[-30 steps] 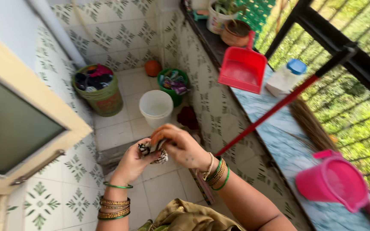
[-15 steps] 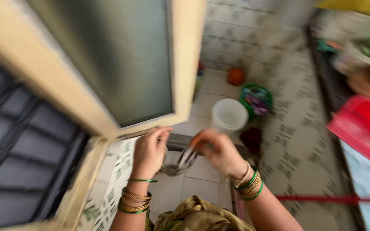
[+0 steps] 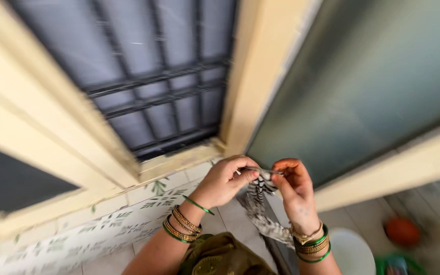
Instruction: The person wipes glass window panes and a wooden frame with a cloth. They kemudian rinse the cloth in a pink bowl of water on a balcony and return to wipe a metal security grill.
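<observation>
Below the lower edge of the window frame (image 3: pixel 179 160), a patterned black-and-white cloth (image 3: pixel 260 206) was held up between both hands. The left hand (image 3: pixel 223 179) was closed, its thumb and fingers pinching the cloth's top edge; the right hand (image 3: pixel 292 189) pinched the same edge just beside it. The rest of the cloth was seen hanging down between the wrists. A white bucket (image 3: pixel 353 253) and an orange ball (image 3: pixel 402 231) were noted on the floor at the lower right.

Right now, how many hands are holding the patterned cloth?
2. The left hand pinches the patterned cloth at its top left; the right hand grips the top right. No other hands show.
</observation>
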